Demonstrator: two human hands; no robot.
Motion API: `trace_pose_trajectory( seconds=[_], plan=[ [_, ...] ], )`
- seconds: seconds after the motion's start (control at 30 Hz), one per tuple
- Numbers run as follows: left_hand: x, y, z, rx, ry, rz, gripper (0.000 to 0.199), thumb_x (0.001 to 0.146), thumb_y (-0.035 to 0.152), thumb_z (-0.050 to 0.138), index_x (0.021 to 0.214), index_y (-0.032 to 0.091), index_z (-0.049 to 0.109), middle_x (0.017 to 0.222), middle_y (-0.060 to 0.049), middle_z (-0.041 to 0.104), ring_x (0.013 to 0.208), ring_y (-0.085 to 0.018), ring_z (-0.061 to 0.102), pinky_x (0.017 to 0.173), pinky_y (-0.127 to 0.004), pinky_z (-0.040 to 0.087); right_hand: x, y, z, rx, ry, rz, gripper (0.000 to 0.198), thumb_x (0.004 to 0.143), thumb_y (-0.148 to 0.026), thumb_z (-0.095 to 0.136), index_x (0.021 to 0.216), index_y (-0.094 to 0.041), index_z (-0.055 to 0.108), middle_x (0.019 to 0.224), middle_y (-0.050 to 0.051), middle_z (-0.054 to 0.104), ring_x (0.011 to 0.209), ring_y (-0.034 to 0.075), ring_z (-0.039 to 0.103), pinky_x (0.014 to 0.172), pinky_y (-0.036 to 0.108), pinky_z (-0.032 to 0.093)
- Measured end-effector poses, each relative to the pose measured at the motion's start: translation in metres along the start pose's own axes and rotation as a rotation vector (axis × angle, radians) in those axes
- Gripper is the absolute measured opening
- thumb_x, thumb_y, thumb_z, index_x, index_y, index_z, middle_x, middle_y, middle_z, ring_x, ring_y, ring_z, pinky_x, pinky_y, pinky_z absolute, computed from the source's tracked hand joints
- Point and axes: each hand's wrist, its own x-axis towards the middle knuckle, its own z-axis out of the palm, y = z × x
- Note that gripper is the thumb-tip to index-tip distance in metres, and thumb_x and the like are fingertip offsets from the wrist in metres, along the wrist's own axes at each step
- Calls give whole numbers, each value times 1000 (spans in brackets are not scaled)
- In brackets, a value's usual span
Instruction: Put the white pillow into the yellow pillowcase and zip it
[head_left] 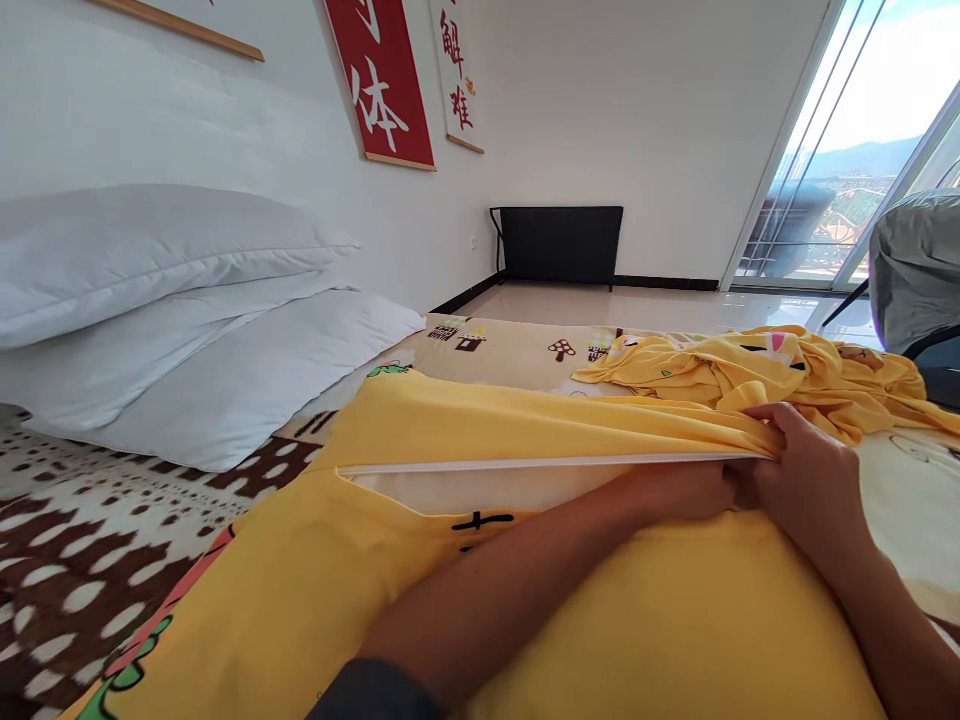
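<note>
You're pinching the white edge (555, 464) of the long yellow fabric cover (660, 600) in your closed right hand (814, 480), left hand (709, 492) grip hidden, cover lying on beige printed bedding (517, 347), white filling (480, 490) inside, slit gaping.

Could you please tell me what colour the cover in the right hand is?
The cover is mostly yellow, as the head view shows best.

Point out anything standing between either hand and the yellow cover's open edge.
Nothing visible stands in the way. The right hand grips the far edge of the yellow cover; the left hand is at the same opening, fingertips hidden. The bunched yellow cloth lies beyond them.
</note>
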Motion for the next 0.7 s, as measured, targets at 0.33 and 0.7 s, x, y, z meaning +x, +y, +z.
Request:
trace_pose_trajectory(
  seconds=[0.33,0.7],
  plan=[
    [-2,10,-12,-97,-77,6,37,86,20,43,122,22,52,134,1,51,124,-16,44,110,-30,28,1,5,-3,68,119,-160,29,61,-21,45,85,-21,62,84,3,64,80,21,60,69,29,45],
    [-8,19,-17,-137,45,-105,35,94,27,34,123,26,51,142,3,45,130,-13,38,113,-32,26,6,0,-12,252,-144,143,36,57,-25,50,89,-22,66,80,4,69,75,24,61,71,33,44]
  ],
)
